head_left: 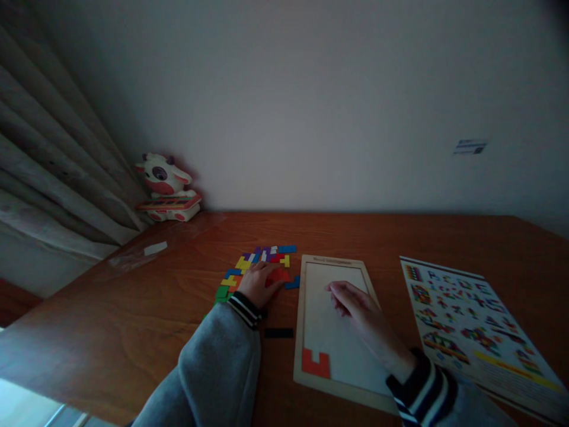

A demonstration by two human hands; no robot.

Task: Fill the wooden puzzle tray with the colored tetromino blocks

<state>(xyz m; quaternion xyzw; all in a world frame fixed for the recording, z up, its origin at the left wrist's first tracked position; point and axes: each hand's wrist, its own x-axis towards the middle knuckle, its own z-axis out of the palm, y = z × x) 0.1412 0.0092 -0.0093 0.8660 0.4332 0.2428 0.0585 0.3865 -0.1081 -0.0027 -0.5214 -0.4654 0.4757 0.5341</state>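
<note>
Colourful flat puzzle pieces [230, 281] lie in a cluster on the wooden table. My left hand [258, 283] rests over the right part of this cluster, thumb and fingers apart around a red piece [278, 276]; whether it grips the piece is unclear. To its right lies a wooden tray [299, 320] with a pale inside. A red U-shaped piece [316, 363] sits in the tray's near left corner. Above the middle of the tray is my right hand [355, 305], its fingers curled together, with no piece visible in them.
A printed sheet of coloured figures [471, 332] lies right of the tray. A black strip [278, 333] is left of the tray. At the back left stands a cow toy [166, 187], with clear plastic [128, 256] in front of it. Curtains hang on the left.
</note>
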